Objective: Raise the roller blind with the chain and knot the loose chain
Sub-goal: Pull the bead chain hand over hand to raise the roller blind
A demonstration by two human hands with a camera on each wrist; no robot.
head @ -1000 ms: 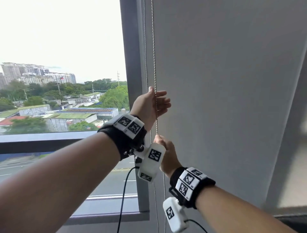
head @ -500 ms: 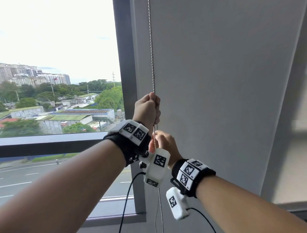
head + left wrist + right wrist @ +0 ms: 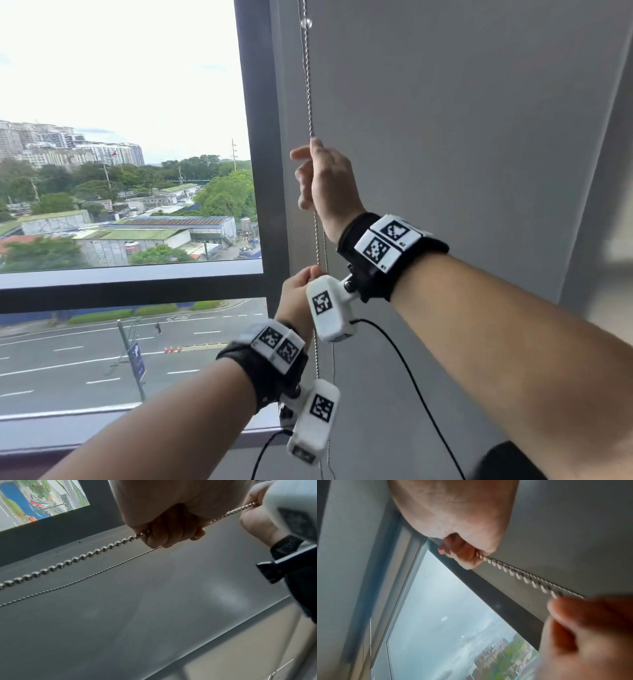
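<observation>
The window [image 3: 126, 171] fills the left side of the head view, with its dark frame [image 3: 260, 144] standing just left of the chain [image 3: 309, 85]. The left hand [image 3: 297, 301] comes up from the lower left, forearm slanting toward the frame, and sits low on the chain with the knuckles toward the camera. In the left wrist view its fingers [image 3: 163, 534] are curled into a fist round the beaded strand, which runs out taut on both sides of the fist; a second, thinner-looking strand passes just behind the fingers. The right wrist's white camera block [image 3: 330, 310] covers part of this hand in the head view.

The chain hangs straight down beside the left edge of the grey blind [image 3: 462, 154], which is lowered over the right part of the opening. Its top is cut off at the upper edge and its lower end is hidden behind the wrist gear.

The right hand [image 3: 323, 178] is higher on the same strand, arm reaching in from the right, wrist bent. Its grip is pressed together on the chain, with fingers wrapped round it and the forefinger sticking out to the left. The right wrist view is blurred.
</observation>
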